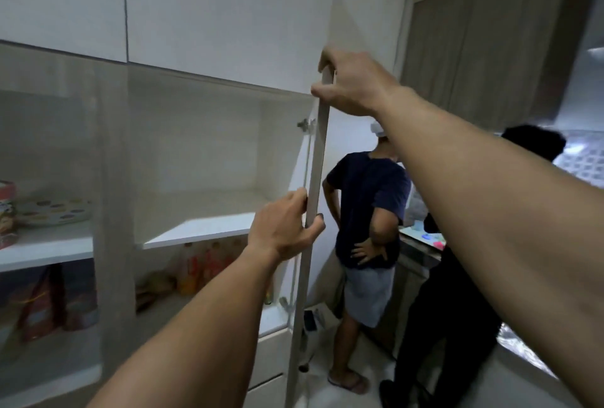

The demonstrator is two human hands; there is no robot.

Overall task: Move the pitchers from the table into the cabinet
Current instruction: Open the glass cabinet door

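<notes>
A tall white cabinet (196,146) stands open in front of me, its door (315,178) swung out edge-on toward the camera. My right hand (353,84) grips the door's top corner. My left hand (284,228) is wrapped around the door's edge lower down, about level with the white shelf (199,228). That shelf is bare. No pitcher and no table are in view.
Bottles and packets (196,270) sit on the lower shelf. The left bay holds a dotted tray (55,211) and boxes. Two people stand close on the right: one in a dark shirt and grey shorts (366,228), one in black (441,326). A counter (523,352) runs along the right.
</notes>
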